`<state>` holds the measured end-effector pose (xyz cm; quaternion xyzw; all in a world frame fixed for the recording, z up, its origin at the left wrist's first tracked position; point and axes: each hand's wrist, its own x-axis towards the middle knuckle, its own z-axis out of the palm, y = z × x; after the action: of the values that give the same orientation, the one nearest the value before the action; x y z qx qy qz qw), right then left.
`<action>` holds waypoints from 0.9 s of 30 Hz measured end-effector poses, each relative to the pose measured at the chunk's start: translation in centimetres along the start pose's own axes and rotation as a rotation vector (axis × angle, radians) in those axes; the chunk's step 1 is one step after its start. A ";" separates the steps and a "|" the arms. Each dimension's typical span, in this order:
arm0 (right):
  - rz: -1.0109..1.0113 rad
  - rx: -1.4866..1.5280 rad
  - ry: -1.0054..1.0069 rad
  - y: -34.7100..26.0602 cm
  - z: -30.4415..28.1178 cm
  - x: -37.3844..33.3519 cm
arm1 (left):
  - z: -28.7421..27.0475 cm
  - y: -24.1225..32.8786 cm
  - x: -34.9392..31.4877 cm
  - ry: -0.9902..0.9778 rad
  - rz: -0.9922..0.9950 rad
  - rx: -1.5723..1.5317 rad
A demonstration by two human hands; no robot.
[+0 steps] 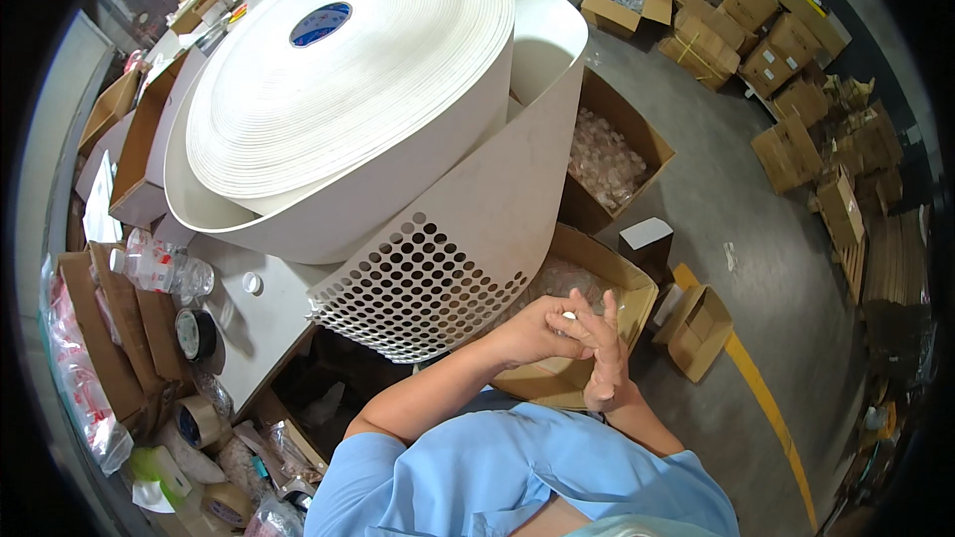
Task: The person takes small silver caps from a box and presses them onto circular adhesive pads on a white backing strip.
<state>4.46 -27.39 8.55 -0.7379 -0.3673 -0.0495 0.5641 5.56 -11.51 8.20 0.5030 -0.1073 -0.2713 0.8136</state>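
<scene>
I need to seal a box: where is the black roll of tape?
In the head view, the black roll of tape stands at the left, on the white table's edge, just below the clear plastic bottle.
</scene>
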 end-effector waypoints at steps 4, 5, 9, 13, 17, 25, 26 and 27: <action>0.073 0.313 -0.038 0.3 -0.9 -0.3 | -0.8 0.7 -0.2 -0.001 -0.064 0.113; 0.113 0.460 -0.037 0.4 -1.1 -0.5 | -0.9 0.7 -0.3 -0.028 -0.050 0.117; 0.165 0.467 0.058 0.0 -2.2 0.1 | -1.2 0.9 -0.4 -0.081 0.010 0.190; -0.075 -0.188 -0.176 -0.7 -3.1 2.7 | -1.3 1.1 -0.7 -0.120 0.016 0.211; -0.115 -0.311 -0.208 -1.1 -2.6 2.9 | -1.7 0.8 -0.8 -0.172 0.013 0.241; -0.152 -0.408 -0.112 -1.9 -2.2 3.2 | -2.0 1.1 -0.6 -0.253 0.041 0.505; -0.157 -0.392 -0.122 -1.8 -2.1 3.1 | -1.8 1.2 -0.7 -0.215 0.051 0.487; -0.159 -0.378 -0.130 -1.6 -2.0 2.9 | -1.3 1.4 -0.8 -0.182 0.060 0.467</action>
<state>6.31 -27.60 11.93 -0.8008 -0.4443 -0.1140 0.3851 5.91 -9.57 8.92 0.6474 -0.2546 -0.2591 0.6700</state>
